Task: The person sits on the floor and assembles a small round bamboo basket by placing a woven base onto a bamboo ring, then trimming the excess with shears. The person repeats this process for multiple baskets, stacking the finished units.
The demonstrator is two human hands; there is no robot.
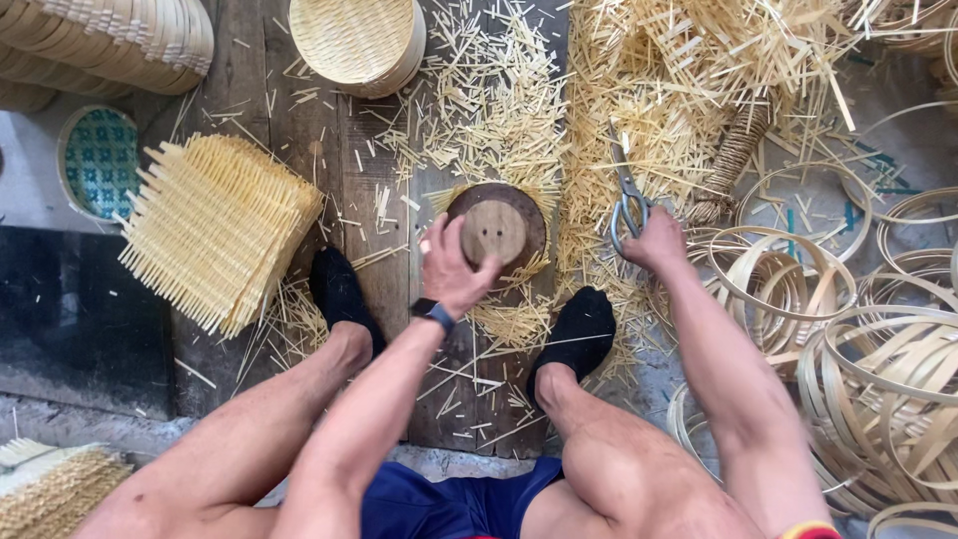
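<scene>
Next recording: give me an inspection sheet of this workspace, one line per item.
Surface: dark wooden floorboards, littered with cuttings.
Job's things: round wooden block lying on a woven mat between the feet; scissors.
Clutter: cut bamboo slivers in heaps; stack of square woven mats; bamboo hoops; round woven lids.
Grippers: left hand presses on the block; right hand grips the scissors, blades pointing away.
Cables: nothing seen.
Surroundings: black socks on both feet; patterned tile at left.
</scene>
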